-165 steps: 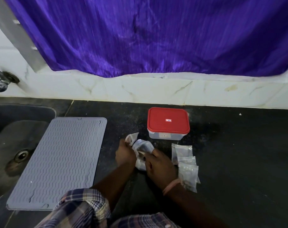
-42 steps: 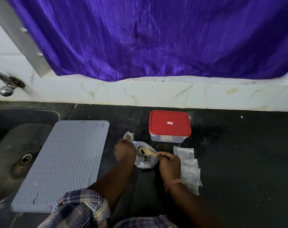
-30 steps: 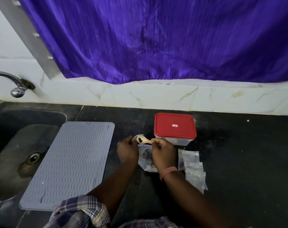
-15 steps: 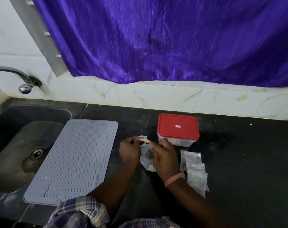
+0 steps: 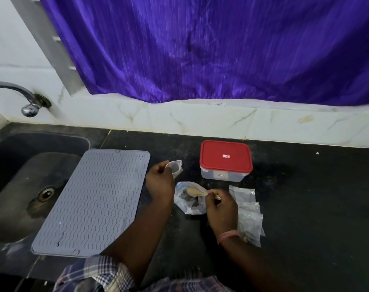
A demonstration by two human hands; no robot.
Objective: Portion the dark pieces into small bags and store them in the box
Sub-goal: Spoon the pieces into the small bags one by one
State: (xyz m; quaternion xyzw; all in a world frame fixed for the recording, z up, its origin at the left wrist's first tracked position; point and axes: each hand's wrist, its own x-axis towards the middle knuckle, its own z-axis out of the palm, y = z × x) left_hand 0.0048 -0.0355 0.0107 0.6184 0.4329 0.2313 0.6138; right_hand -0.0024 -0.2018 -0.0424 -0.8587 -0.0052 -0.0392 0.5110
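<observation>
Your dark pieces [image 5: 191,202] lie in an open clear bag [image 5: 189,207] mid-bench; small bags [image 5: 247,213] beside it; the red-lidded box [image 5: 225,160] sits shut nearer the back edge

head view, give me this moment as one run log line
left hand: holds small clear bag | right hand: holds pale wooden spoon over large clear bag | red-lidded plastic box: closed

mat [image 5: 90,202] left of bags | box [image 5: 225,162] behind open bag [image 5: 189,201] | small bags [image 5: 248,213] right | sink [image 5: 21,186] far left
</observation>
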